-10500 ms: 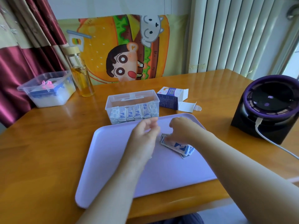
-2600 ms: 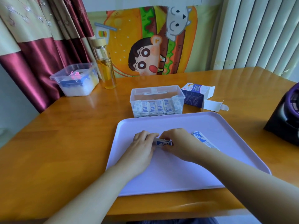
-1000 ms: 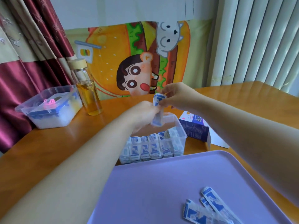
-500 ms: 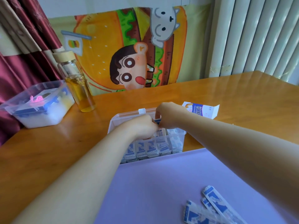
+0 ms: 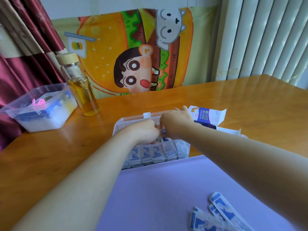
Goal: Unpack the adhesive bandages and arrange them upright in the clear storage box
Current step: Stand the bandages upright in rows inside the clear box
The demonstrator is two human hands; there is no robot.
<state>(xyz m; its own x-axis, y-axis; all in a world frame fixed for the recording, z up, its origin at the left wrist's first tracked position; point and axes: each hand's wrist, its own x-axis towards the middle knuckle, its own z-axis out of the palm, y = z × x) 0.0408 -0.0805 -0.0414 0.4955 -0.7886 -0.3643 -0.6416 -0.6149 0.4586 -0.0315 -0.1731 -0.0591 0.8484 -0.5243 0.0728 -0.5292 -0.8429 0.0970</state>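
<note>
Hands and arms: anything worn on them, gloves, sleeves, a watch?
Nothing shows. Left hand and right hand are ungloved, no rings seen; left forearm and right forearm are bare to the frame edge, no sleeve, watch or band.

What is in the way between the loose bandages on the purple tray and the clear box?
Nothing visible. The loose bandages lie on the tray, near right; bare tray leads to the clear box, open on top. Only the left hand and the right hand, pinching a bandage, are over it.
</note>
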